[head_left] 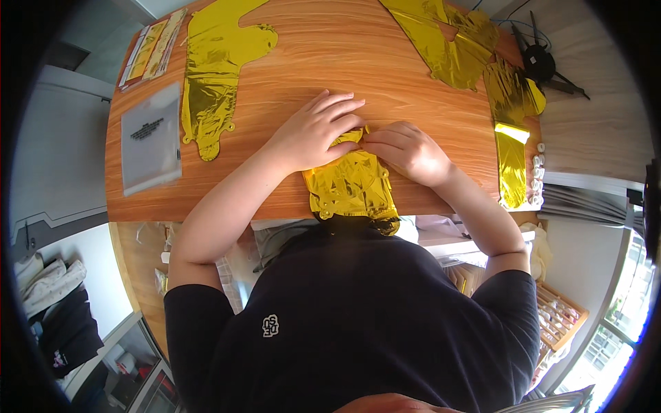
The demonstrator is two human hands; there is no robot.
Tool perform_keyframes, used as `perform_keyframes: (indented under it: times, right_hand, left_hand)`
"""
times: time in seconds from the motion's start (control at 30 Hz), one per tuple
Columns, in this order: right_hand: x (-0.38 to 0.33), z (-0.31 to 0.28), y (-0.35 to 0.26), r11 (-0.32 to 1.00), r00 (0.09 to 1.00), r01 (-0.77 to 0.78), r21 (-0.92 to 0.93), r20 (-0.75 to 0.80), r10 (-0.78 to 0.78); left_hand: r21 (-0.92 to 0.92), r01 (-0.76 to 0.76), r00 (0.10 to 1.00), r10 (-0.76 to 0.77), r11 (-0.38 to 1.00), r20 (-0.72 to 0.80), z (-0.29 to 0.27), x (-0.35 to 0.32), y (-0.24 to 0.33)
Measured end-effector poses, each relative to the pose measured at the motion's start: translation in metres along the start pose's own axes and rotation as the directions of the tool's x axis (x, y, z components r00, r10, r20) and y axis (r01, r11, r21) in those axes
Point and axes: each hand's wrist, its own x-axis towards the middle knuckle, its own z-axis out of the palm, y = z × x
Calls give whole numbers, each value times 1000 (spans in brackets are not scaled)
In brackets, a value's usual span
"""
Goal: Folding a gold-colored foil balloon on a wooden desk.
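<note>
A crumpled gold foil balloon (351, 184), flat and without air, lies at the table's near edge, its lower end hanging over against my dark shirt. Over its upper left part rests my left hand (320, 131), fingers stretched out toward the far side and thumb on the foil. My right hand (410, 153) is closed at the balloon's top right corner, pinching the foil between thumb and fingers. The tips of both hands nearly meet there. What exactly lies under my left palm is hidden.
Flat gold foil balloons lie at the left (210, 86), far right (451, 51) and right edge (511, 155). A clear plastic bag (151, 141) and printed sheets (153, 49) are on the left. Small white rolls (538, 168) line the right edge, below a black stand (540, 63).
</note>
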Motion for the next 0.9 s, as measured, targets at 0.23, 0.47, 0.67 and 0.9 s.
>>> perform_keyframes:
  times: [0.23, 0.47, 0.67, 0.9]
  right_hand:
    - [6, -2, 3, 994, 995, 90, -59, 50, -87]
    - [3, 3, 5, 993, 995, 94, -67, 32, -92]
    - [6, 4, 5, 999, 999, 48, 4, 21, -48]
    - [7, 6, 7, 998, 1000, -9, 60, 28, 7]
  left_hand:
    - [-72, 13, 1000, -14, 997, -13, -3, 0, 2]
    - [-23, -3, 1000, 2, 1000, -30, -3, 1, 3]
    - [18, -16, 1000, 16, 1000, -23, -4, 1, 4]
    - [-27, -30, 998, 29, 999, -53, -2, 0, 4]
